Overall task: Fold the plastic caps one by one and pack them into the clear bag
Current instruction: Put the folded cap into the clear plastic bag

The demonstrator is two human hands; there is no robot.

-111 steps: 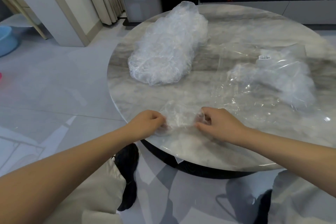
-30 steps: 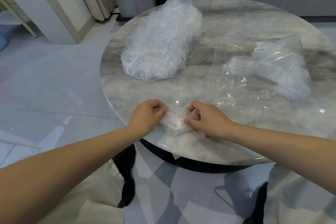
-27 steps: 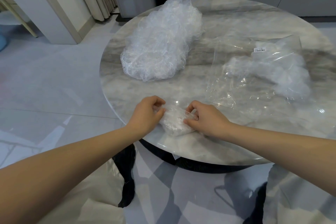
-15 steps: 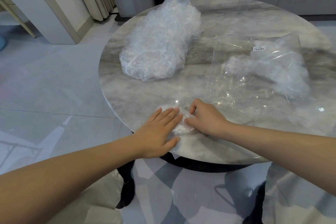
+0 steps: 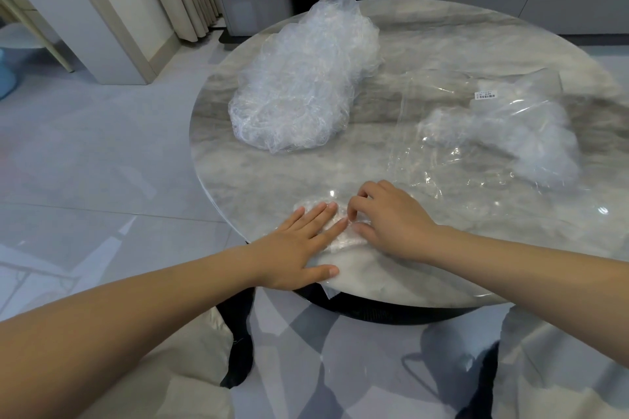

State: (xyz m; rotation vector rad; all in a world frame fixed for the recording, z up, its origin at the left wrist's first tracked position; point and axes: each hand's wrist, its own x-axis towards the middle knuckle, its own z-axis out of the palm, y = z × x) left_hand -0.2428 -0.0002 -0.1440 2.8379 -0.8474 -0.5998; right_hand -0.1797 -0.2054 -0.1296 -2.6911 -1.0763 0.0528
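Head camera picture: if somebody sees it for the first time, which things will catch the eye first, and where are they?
First the two hands at the near edge of the round marble table: the left hand lies flat on a folded plastic cap, while the right hand pinches it. Behind them sits a big heap of loose caps, left of centre. On the right lies the clear bag with folded caps inside.

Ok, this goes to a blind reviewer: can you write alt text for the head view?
A left hand presses flat on a folded cap near the round marble table's front edge while the right hand pinches its side. Behind lie a pile of caps and, to the right, a clear bag partly filled.
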